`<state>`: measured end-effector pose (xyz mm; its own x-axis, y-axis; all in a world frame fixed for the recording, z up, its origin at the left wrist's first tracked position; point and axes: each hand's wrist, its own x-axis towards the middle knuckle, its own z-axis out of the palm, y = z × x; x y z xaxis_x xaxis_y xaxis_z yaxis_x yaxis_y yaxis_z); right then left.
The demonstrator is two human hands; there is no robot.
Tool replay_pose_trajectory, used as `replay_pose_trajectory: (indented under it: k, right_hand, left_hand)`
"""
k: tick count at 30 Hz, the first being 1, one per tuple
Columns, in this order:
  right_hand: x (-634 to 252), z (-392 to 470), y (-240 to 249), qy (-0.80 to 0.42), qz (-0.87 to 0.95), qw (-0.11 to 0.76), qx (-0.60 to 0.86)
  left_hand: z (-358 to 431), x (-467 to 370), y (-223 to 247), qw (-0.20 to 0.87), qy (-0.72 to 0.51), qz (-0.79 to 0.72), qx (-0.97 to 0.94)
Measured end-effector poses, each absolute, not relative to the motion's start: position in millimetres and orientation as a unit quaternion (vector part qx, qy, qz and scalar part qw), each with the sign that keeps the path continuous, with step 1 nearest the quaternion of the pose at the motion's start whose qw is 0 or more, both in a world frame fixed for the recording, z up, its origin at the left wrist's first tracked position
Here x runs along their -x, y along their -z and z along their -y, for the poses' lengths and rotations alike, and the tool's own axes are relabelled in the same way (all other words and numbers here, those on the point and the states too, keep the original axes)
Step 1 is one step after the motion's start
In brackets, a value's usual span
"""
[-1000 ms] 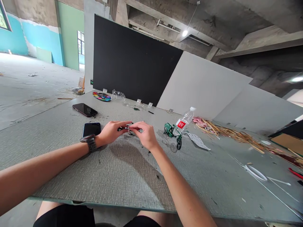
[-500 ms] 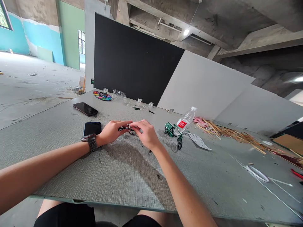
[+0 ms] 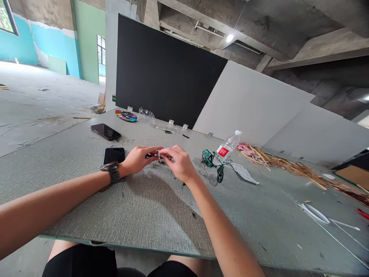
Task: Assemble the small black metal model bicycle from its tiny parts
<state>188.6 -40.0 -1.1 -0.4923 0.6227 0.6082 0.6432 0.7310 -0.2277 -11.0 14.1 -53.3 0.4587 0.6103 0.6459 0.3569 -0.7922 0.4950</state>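
My left hand (image 3: 137, 160) and my right hand (image 3: 181, 164) meet above the middle of the table. Between their fingertips they pinch a small dark and silvery piece (image 3: 160, 158); most of it is hidden, so I cannot tell its kind. A dark watch is on my left wrist. To the right of my right hand, a small green model bicycle (image 3: 212, 162) with black wheels stands on the table. Close behind my left wrist lies a dark phone (image 3: 114, 155).
Another phone (image 3: 105, 131) lies farther left, near a colourful paint palette (image 3: 126, 115). Beyond the bicycle are a tilted clear bottle (image 3: 230, 145) and a printed sheet (image 3: 244, 172). Wood strips (image 3: 279, 165) and a white loop (image 3: 316, 214) lie to the right. Upright panels (image 3: 167, 73) bound the back.
The whole view has shifted slightly, with things appearing a little farther right. Both hands keep their pinch on the small piece, with barely any movement of the fingers.
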Motion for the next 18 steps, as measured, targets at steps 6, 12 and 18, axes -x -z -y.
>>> replay_pose_trajectory:
  k: [6,12,18]
  right_hand:
    - [-189.0,41.3,1.0,0.044,0.864,0.337,0.372]
    - [-187.6,41.1,1.1,0.077,0.873,0.32,0.361]
    - [-187.8,41.3,2.2,0.094,0.873,0.307,0.368]
  left_hand:
    - [-13.9,11.2,53.5,0.145,-0.442,-0.28,-0.84]
    - [-14.6,11.3,54.3,0.138,-0.445,-0.277,-0.841]
    - [-15.4,11.4,54.9,0.138,-0.444,-0.279,-0.84]
